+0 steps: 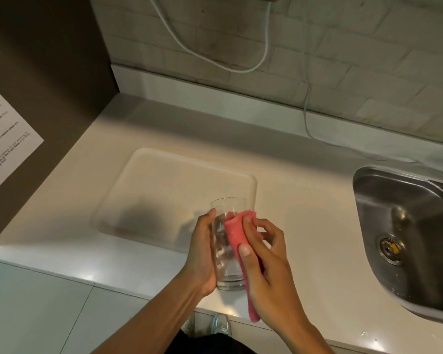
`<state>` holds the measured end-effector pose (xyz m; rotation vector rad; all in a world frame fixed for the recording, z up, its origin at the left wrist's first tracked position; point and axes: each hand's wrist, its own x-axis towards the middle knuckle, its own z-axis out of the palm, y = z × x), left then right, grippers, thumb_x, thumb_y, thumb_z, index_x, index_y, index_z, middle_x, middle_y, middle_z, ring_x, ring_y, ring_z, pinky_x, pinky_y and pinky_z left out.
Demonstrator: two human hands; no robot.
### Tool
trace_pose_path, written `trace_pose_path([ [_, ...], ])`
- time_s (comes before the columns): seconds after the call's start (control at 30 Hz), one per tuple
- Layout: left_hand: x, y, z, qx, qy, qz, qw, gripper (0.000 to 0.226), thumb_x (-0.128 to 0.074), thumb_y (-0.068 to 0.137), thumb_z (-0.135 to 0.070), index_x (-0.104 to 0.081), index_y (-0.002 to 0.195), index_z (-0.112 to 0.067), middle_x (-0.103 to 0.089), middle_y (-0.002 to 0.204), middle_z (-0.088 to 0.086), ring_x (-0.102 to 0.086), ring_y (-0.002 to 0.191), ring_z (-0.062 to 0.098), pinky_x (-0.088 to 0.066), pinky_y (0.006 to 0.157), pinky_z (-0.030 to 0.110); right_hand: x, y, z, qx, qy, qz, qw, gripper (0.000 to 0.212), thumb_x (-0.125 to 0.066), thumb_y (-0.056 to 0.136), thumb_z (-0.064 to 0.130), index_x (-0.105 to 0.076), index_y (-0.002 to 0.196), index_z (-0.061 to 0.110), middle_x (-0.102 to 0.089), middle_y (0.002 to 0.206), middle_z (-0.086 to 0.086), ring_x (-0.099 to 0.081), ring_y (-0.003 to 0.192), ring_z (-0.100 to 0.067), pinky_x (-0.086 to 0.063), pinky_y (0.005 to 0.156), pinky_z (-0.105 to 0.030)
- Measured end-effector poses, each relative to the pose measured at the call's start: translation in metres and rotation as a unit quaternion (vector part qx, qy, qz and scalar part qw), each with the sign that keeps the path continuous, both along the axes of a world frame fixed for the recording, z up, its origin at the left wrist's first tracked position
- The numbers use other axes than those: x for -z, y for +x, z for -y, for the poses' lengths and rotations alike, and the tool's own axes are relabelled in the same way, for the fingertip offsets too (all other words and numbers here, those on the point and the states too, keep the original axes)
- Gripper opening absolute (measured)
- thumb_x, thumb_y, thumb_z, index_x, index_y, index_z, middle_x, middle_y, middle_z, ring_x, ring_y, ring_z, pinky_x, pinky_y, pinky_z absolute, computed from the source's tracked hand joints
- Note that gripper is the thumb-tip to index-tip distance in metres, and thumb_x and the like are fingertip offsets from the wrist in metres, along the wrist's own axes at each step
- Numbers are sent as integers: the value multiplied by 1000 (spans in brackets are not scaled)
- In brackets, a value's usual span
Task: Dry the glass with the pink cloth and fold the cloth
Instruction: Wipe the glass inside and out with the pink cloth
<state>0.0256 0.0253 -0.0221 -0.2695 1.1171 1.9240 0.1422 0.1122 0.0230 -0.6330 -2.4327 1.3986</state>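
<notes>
Glass [226,245]: clear tumbler, held tilted above the front part of the counter, mouth pointing away, base toward the counter's front edge.
Left hand [202,254]: wrapped round the glass's left side, thumb tip near the rim, fingers hidden behind the wall.
Pink cloth [237,233]: pressed against the glass's right side, top fold reaching the rim, tail hanging down past the heel of the hand and over the counter edge.
Right hand [264,261]: closed on the cloth, thumb flat on it, fingers curled loosely behind.
Tray [143,180]: pale, shallow, raised rim, just beyond and left of the hands; bare inside.
Counter [317,226]: open stretch between tray and sink.
Sink [368,190]: steel, at the right, rim well apart from the hands.
Wall panel [49,72]: dark, closes the left side.
Cable [306,118]: hangs down the tiled backsplash onto the rear of the counter.
</notes>
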Motion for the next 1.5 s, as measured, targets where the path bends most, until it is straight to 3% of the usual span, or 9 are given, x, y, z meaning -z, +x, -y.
trace_pose_path([
  [0.17, 3, 9, -3, 23, -1, -7, 1000, 64, -55, 90, -65, -80, 126, -19, -80, 124, 22, -78, 112, 36, -64, 91, 51, -8, -27, -17, 32, -65, 5, 997, 42, -42, 102, 53, -37, 142, 63, -36, 134, 20, -53, 114, 9, -50, 91, -14],
  [0.5, -7, 5, -8, 19, -35, 0, 999, 64, -51, 94, -63, -78, 129, -17, -74, 131, 31, -72, 113, 40, -60, 101, 56, -7, -33, -19, 48, -31, 0, 998, 46, -41, 104, 48, -38, 149, 49, -37, 131, 6, -55, 105, 9, -48, 81, -7],
  [0.67, -10, -1, -5, 1, -31, -8, 999, 61, -47, 100, -60, -76, 133, -18, -73, 136, 27, -63, 136, 50, -46, 119, 64, 1, -12, -3, -12, 48, -18, 999, 46, -39, 102, 54, -32, 147, 59, -28, 137, 15, -46, 127, -10, -48, 104, -32],
  [0.77, -11, 7, 0, 19, -44, -14, 999, 68, -50, 93, -62, -74, 135, -15, -67, 143, 31, -64, 132, 51, -47, 116, 63, -3, -29, -15, 37, 7, 18, 999, 46, -37, 104, 52, -35, 150, 50, -34, 131, 11, -52, 108, 11, -53, 93, -21],
  [0.9, -10, -2, 8, -7, -47, -31, 998, 68, -45, 97, -59, -76, 131, -10, -76, 130, 30, -72, 120, 46, -56, 106, 54, -1, -18, 8, -24, 70, -18, 997, 48, -38, 105, 47, -28, 151, 54, -30, 136, 7, -47, 124, -18, -47, 100, -26],
  [1.07, -8, 10, 18, 30, -67, -55, 996, 65, -45, 97, -63, -78, 128, -16, -78, 126, 24, -75, 110, 40, -51, 111, 66, 2, -18, -2, 17, -16, 21, 999, 48, -35, 106, 48, -29, 153, 49, -37, 129, 5, -54, 100, 11, -47, 75, -5],
  [1.23, -8, 16, 18, 24, -28, -31, 999, 64, -41, 101, -60, -80, 126, -16, -79, 126, 21, -76, 119, 37, -62, 100, 48, -1, -1, 11, -33, 83, -8, 996, 49, -35, 105, 49, -25, 153, 53, -27, 140, 7, -47, 125, -21, -48, 100, -27],
  [1.37, -4, 21, 21, 49, -21, -21, 998, 63, -44, 97, -62, -82, 122, -17, -78, 126, 23, -76, 111, 37, -64, 92, 48, 3, 4, 3, -8, 14, 25, 1000, 47, -37, 106, 46, -30, 152, 50, -34, 131, 8, -54, 105, 5, -48, 80, -8],
  [1.5, -2, 26, 17, 43, -27, -29, 998, 66, -45, 97, -63, -78, 129, -14, -79, 125, 23, -76, 110, 35, -62, 92, 46, -6, -9, 0, 4, 51, 11, 999, 48, -34, 106, 46, -27, 153, 50, -31, 133, 9, -58, 103, -9, -52, 86, -21],
])
